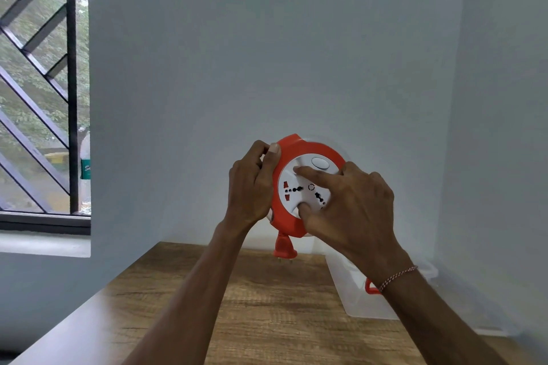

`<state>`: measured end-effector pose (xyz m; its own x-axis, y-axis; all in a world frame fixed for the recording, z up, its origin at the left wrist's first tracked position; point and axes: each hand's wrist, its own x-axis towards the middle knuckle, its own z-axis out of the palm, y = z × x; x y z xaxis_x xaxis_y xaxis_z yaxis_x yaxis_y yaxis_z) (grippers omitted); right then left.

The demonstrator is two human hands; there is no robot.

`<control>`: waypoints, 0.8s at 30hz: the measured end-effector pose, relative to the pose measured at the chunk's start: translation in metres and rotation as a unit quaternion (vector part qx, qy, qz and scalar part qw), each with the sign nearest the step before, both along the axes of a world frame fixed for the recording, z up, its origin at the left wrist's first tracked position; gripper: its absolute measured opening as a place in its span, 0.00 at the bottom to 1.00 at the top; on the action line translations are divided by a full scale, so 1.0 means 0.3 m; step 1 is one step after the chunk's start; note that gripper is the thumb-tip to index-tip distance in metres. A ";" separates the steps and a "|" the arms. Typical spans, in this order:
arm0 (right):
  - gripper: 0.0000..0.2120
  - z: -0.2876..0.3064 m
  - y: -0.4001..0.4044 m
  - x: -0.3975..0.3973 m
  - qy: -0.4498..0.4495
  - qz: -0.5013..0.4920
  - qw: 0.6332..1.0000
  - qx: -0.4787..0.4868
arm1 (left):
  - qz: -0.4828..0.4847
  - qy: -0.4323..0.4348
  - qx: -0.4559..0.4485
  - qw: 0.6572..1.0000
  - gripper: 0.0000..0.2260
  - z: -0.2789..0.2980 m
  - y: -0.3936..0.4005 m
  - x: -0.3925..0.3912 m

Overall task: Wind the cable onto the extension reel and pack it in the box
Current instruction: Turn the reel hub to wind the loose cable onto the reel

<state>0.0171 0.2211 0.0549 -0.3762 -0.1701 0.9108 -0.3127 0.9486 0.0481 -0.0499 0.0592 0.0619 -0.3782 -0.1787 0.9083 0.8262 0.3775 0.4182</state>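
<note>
I hold a round orange extension reel (323, 149) with a white socket face up in the air above the wooden table (261, 305). My left hand (252, 184) grips its left rim, thumb on the orange edge. My right hand (353, 204) rests on the white face, index finger and thumb pressed into its recesses. The orange plug (284, 247) hangs just below the reel on a very short bit of cable. A clear plastic box (355, 296) with an orange latch stands on the table at the right, partly behind my right forearm.
Grey walls close in behind and to the right of the table. A barred window (38, 92) with a sill is at the left, a plastic bottle (85, 163) standing at its edge. The table's left edge runs diagonally toward me.
</note>
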 end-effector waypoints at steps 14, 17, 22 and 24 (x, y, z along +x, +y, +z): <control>0.31 0.024 0.035 -0.034 -0.006 0.068 0.997 0.036 | -0.005 -0.004 0.007 1.000 0.11 0.002 -0.010 0.000; 0.32 0.050 0.061 -0.035 0.003 0.144 0.990 0.015 | -0.005 -0.008 0.016 1.000 0.11 0.002 -0.021 -0.001; 0.30 0.066 0.079 -0.060 0.085 0.141 0.983 -0.083 | -0.030 -0.005 0.033 0.999 0.10 0.002 -0.009 0.009; 0.35 0.065 0.075 -0.072 0.063 0.137 0.976 -0.156 | -0.040 -0.006 0.040 0.998 0.11 0.005 -0.005 0.013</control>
<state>-0.0044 0.2437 0.0743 -0.2372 0.0446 0.9704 -0.5662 0.8054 -0.1755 -0.0459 0.0578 0.0633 -0.4048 -0.2196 0.8877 0.8473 0.2749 0.4544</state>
